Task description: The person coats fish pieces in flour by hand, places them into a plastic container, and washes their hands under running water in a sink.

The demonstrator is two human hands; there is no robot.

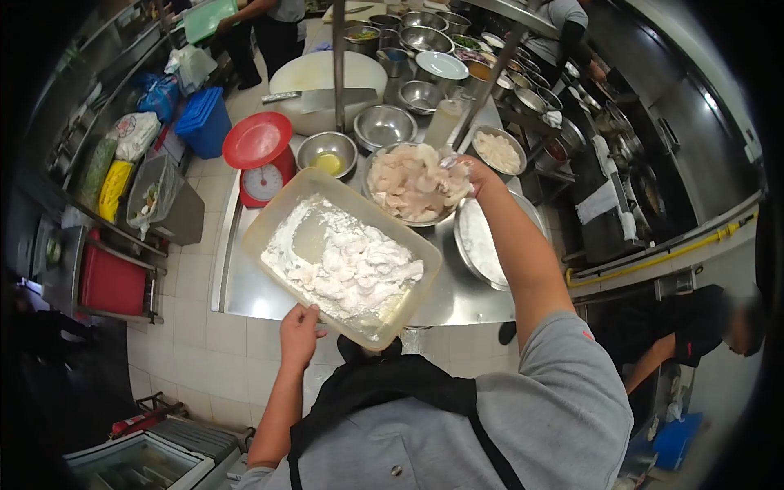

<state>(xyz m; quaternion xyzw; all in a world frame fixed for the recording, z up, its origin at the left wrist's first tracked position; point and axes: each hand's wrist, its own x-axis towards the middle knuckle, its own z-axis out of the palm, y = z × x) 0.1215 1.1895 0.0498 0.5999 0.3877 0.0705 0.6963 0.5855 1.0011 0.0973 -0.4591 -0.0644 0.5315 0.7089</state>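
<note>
My left hand (300, 333) grips the near left edge of a translucent plastic tub (424, 259), its thumb at the rim. Pale pieces coated in white flour (359, 265) lie heaped in the tub, with loose flour around them. Beyond it, a metal bowl is heaped with pale raw meat pieces (400, 186). At that bowl's right side, my right hand (467, 174) is closed on some of the meat, its fingers partly hidden. Beside my right forearm lies a round metal tray (478, 245) with a whitish surface.
A red scale (263, 181) stands left of a bowl holding yellow liquid (329, 163). Behind are a cleaver (339, 100) on a round white board (294, 75), several metal bowls, and an upright post (339, 65). Another person (678, 327) bends at the right.
</note>
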